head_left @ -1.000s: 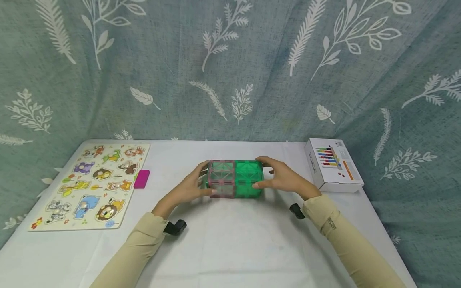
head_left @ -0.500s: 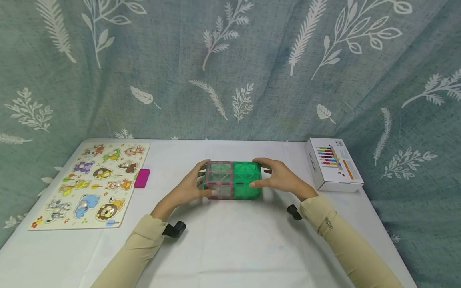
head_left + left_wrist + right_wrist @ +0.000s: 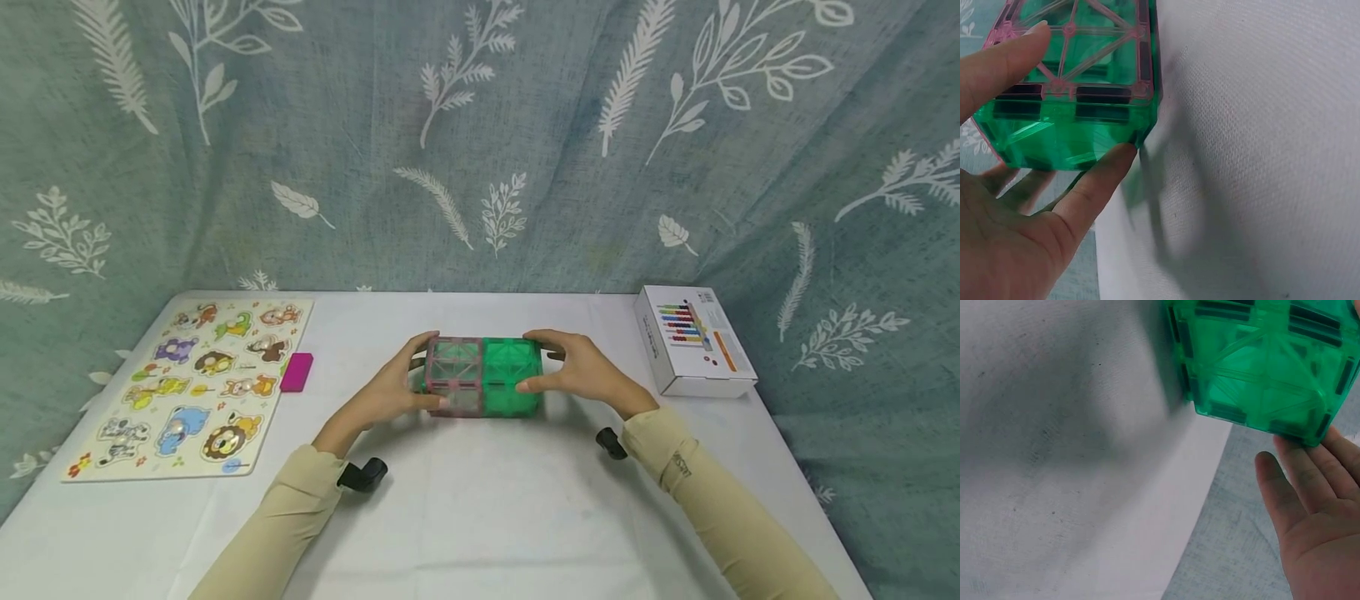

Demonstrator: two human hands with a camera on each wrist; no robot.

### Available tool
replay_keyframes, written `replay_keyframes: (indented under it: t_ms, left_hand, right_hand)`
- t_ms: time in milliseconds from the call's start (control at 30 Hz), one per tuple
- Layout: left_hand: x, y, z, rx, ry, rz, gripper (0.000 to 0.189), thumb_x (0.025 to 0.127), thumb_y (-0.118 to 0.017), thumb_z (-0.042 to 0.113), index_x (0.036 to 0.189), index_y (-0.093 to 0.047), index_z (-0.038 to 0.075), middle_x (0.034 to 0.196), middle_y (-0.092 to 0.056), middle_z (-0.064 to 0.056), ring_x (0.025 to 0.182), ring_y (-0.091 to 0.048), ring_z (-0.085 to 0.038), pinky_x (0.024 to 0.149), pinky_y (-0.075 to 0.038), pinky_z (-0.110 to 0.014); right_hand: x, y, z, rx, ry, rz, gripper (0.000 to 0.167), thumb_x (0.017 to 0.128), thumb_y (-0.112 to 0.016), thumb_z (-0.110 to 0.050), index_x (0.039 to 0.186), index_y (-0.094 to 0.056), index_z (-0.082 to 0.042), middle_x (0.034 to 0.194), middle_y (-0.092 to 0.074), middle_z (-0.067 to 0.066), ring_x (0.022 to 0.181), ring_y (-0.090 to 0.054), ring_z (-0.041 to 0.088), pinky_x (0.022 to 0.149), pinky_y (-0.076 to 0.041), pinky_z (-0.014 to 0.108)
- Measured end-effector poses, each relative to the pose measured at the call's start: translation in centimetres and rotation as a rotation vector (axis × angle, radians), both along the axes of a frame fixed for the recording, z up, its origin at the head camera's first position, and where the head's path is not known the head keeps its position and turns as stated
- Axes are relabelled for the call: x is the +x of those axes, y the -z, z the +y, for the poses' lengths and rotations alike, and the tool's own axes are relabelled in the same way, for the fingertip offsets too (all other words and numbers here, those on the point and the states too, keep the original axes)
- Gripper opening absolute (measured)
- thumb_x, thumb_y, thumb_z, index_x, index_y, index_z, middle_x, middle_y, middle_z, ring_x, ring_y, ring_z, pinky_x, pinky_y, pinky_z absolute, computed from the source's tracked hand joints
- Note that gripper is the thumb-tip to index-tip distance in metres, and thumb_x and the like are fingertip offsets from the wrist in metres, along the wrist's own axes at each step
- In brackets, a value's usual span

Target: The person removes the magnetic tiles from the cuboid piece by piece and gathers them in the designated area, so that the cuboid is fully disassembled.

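A block built of translucent magnetic tiles [image 3: 482, 367] is in both hands at the middle of the table. Its left half has pink-framed tiles, its right half green ones. My left hand [image 3: 386, 390] grips the left end, the thumb on a pink tile and the other fingers round the back and end. In the left wrist view, a fingertip [image 3: 1124, 156] meets the green end's lower corner. My right hand [image 3: 588, 373] holds the right end, thumb on the near green face. The right wrist view has its fingers [image 3: 1304, 469] at the edge of the green end tile [image 3: 1263, 375].
A wooden animal puzzle board [image 3: 142, 392] lies at the table's left, with a magenta block [image 3: 296, 372] by its right edge. A white box [image 3: 697, 342] with a colourful picture stands at the back right. Behind the white table [image 3: 495, 517] hangs a leaf-patterned curtain [image 3: 345, 108].
Both hands have shifted the tile block slightly left and a little nearer to me, keeping the same grip. The puzzle board, magenta block and box stay put.
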State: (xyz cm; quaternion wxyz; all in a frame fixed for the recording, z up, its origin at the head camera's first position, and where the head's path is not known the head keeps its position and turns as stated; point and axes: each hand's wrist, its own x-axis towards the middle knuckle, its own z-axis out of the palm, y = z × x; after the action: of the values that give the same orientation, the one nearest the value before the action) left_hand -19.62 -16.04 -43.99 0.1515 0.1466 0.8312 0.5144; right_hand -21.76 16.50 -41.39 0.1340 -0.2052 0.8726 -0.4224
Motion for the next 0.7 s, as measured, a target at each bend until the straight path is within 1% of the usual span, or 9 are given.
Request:
replay_keyframes:
  t_ms: [167,267,367,600,700]
  left_hand:
    - [0.02,0.22,0.07,0.006,0.001,-0.008,0.105,0.08,-0.083,0.012,0.16,-0.016,0.023,0.168,-0.018,-0.011,0.152,-0.024,-0.045,0.114,-0.031,-0.068]
    - [0.08,0.25,0.14,0.005,0.001,-0.01,0.105,0.08,-0.083,0.013,0.16,-0.016,0.023,0.168,-0.018,-0.011,0.152,-0.024,-0.045,0.114,-0.032,-0.068]
    - [0.08,0.16,0.17,0.008,-0.006,-0.006,0.105,0.08,-0.084,0.012,0.16,-0.017,0.023,0.168,-0.019,-0.011,0.152,-0.025,-0.045,0.114,-0.032,-0.068]
    - [-0.07,0.05,0.02,-0.002,-0.01,-0.002,0.105,0.079,-0.084,0.014,0.16,-0.017,0.022,0.168,-0.019,-0.011,0.151,-0.026,-0.046,0.114,-0.032,-0.068]
    - [-0.09,0.1,-0.03,-0.003,-0.007,-0.01,0.105,0.08,-0.083,0.014,0.16,-0.016,0.022,0.168,-0.018,-0.012,0.15,-0.027,-0.05,0.113,-0.033,-0.069]
  right_hand:
    - [-0.03,0.28,0.1,-0.009,0.009,-0.011,0.088,0.073,-0.088,-0.047,0.147,-0.05,-0.019,0.153,-0.049,0.003,0.143,-0.047,0.031,0.115,-0.043,0.048]
    - [0.02,0.37,0.2,-0.022,0.001,-0.011,0.089,0.073,-0.088,-0.045,0.148,-0.049,-0.016,0.154,-0.049,0.005,0.143,-0.046,0.033,0.115,-0.042,0.049]
    - [0.03,0.34,0.21,-0.026,0.003,-0.012,0.089,0.073,-0.088,-0.046,0.148,-0.049,-0.017,0.154,-0.048,0.005,0.143,-0.046,0.035,0.114,-0.043,0.05]
    - [-0.25,0.11,0.05,0.005,0.011,0.009,0.086,0.073,-0.088,-0.048,0.146,-0.051,-0.02,0.153,-0.05,0.005,0.142,-0.048,0.036,0.113,-0.044,0.052]
    - [-0.39,0.06,0.0,0.018,0.013,0.014,0.086,0.073,-0.088,-0.048,0.145,-0.053,-0.019,0.152,-0.051,0.006,0.14,-0.049,0.037,0.112,-0.044,0.052]
